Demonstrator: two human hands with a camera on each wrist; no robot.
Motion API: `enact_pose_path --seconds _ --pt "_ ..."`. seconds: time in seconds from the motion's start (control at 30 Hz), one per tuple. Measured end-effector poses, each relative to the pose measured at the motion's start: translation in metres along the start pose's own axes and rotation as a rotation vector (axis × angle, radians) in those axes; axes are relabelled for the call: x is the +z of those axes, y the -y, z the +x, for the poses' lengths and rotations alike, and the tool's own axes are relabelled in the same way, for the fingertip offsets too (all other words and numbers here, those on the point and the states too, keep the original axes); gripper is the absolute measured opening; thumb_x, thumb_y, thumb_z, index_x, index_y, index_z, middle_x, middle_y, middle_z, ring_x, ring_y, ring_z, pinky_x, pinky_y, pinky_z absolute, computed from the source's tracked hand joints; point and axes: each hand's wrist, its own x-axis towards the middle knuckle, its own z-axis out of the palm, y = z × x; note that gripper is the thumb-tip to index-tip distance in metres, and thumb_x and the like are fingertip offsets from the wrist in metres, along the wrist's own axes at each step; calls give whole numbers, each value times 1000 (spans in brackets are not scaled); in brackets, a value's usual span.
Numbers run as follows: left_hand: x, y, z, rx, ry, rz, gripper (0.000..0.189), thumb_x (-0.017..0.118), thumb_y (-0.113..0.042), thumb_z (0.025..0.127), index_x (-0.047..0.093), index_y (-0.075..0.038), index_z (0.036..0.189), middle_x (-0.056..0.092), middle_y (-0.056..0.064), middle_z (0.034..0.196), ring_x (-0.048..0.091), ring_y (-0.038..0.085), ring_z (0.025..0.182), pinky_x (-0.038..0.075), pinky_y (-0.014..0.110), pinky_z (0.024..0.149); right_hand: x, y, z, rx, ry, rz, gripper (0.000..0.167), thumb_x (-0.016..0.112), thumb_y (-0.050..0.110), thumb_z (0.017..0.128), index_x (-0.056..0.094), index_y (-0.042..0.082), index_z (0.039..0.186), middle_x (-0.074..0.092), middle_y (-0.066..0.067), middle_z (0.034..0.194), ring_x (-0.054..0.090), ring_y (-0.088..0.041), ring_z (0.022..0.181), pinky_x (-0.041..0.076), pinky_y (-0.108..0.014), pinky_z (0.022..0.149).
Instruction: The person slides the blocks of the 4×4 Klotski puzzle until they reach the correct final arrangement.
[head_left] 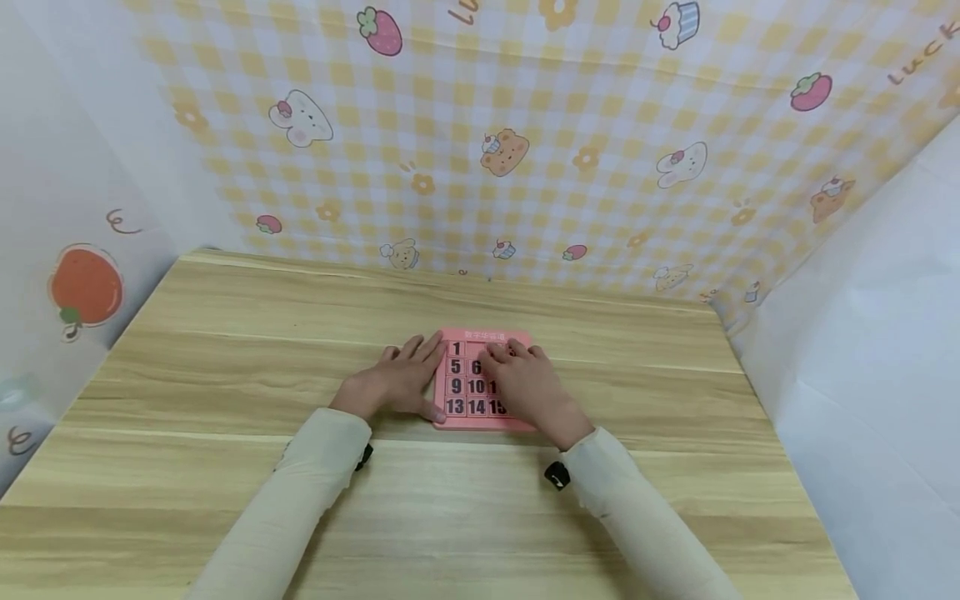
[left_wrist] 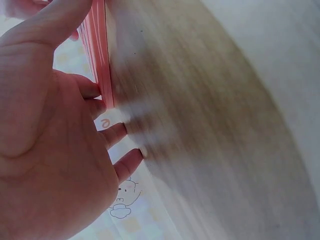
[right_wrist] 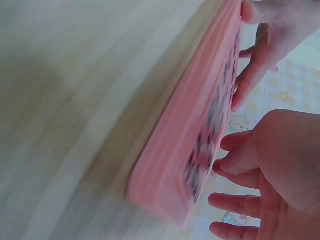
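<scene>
Pink and square, a plastic number-tile puzzle [head_left: 476, 387] is laid on the pale wood-grain bench [head_left: 450, 517]; its left edge is touched by the left hand [head_left: 401, 382], grip wide; its right side is partly covered by the right hand [head_left: 525, 386], grip loosely relaxed.

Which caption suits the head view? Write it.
Left hand at the edge of a pink number puzzle, right hand over its tiles.

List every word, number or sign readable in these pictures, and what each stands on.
"1": tile
"5": tile
"6": tile
"9": tile
"10": tile
"13": tile
"14": tile
"15": tile
"Luck": patterned cloth, upper right
"Lu": patterned cloth, cut off
Too small: characters on the pink board's far border
Covered, unreadable: numbers under the right hand
"e"-like curls on patterned cloth and left wall: unclear whether letters
</scene>
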Motion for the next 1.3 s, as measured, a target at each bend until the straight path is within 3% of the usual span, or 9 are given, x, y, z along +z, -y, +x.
enact_pose_path --seconds 0.17,0.53,1.3 --pt "-1 -1 -2 -3 -7 -6 119 73 -59 80 2 -6 159 -10 10 167 -4 38 153 8 58 121 2 -7 -5 9 -25 -7 45 54 19 101 51 22 146 50 -1 151 46 -31 138 44 -52 106" --pt "-2 -1 -2 -7 -12 -7 120 74 -59 79 2 -5 159 -9 11 167 -4 38 153 7 60 121 1 -13 -8 20 19 -1 45 51 21 103 49 22 148 47 -1 152 44 -31 140 42 -53 108" --pt "-1 -2 -1 -9 -2 -13 120 74 -59 79 2 -6 159 -10 10 167 -5 38 153 8 58 121 1 -1 -2 7 10 23 45 50 17 102 50 23 147 47 -1 153 46 -28 136 44 -51 105"
